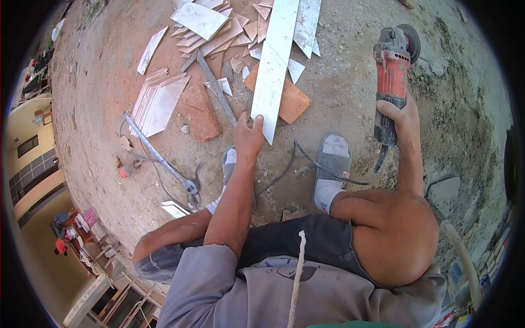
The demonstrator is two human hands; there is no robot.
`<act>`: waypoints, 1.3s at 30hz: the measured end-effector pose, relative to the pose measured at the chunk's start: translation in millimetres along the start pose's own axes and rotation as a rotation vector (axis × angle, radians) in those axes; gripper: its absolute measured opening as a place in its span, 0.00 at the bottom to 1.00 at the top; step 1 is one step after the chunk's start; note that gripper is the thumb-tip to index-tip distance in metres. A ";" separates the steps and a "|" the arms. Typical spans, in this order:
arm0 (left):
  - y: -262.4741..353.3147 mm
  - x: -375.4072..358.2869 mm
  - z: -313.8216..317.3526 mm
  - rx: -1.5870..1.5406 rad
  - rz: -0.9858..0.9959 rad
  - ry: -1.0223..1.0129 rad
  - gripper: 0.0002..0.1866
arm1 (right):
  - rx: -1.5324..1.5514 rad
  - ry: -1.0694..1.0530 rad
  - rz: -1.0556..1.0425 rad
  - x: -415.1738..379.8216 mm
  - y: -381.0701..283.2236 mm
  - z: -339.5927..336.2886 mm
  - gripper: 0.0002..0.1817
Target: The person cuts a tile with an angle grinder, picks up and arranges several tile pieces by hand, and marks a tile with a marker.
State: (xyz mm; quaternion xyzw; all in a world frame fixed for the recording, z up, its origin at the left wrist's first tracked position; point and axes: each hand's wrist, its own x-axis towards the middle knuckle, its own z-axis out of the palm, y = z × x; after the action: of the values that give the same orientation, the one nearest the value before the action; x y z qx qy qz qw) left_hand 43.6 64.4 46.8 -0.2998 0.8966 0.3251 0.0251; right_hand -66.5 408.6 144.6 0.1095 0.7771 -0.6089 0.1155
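Observation:
My right hand [402, 117] is wrapped round the black handle of a red angle grinder [392, 76], held off to the right with its disc at the top. A cord runs from the grinder's rear down past my foot. Near the pointed lower end of a long white tile strip [273, 65], my left hand [249, 135] is closed at the strip's left edge, thumb over its face. The strip lies across an orange brick [293, 103]. A grey metal square [216, 85] reaches down to my left fingers, which hide its end.
Tile pieces [201, 21] are piled at the top, with a stack of cut tiles [158, 104] to the left. Another brick [199, 112] lies near that stack. A tape measure [190, 187] stretches its blade across the dirt. My sandalled feet [333, 156] are close to the work.

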 end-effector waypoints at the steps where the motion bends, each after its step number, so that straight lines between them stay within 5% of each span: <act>1: 2.1 2.4 -1.1 -0.003 0.006 0.000 0.30 | -0.014 -0.009 0.015 -1.3 -1.7 -0.3 0.34; 4: 16.3 16.7 -4.3 0.100 0.236 -0.007 0.30 | -0.038 -0.009 0.005 -5.4 -9.5 0.0 0.34; 9: 14.7 60.5 -3.9 -0.063 -0.127 -0.203 0.29 | -0.054 -0.030 -0.021 -13.9 -36.9 -5.1 0.33; 21: -11.9 81.1 12.8 -0.289 -0.033 -0.347 0.38 | -0.362 -0.178 0.008 -17.6 -135.5 9.4 0.28; 31: -31.9 83.0 10.5 -0.440 -0.069 -0.529 0.39 | -0.168 -0.245 -0.036 -25.2 -83.5 119.4 0.27; 39: -21.5 83.9 9.4 -0.411 -0.020 -0.561 0.38 | -0.372 -0.188 -0.127 -25.5 -58.6 152.8 0.36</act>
State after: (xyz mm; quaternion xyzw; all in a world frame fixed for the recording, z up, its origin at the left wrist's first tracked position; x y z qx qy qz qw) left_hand -14.6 13.2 7.1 -0.2060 0.7675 0.5685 0.2129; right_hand -53.5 245.6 171.1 -0.0200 0.8673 -0.4684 0.1671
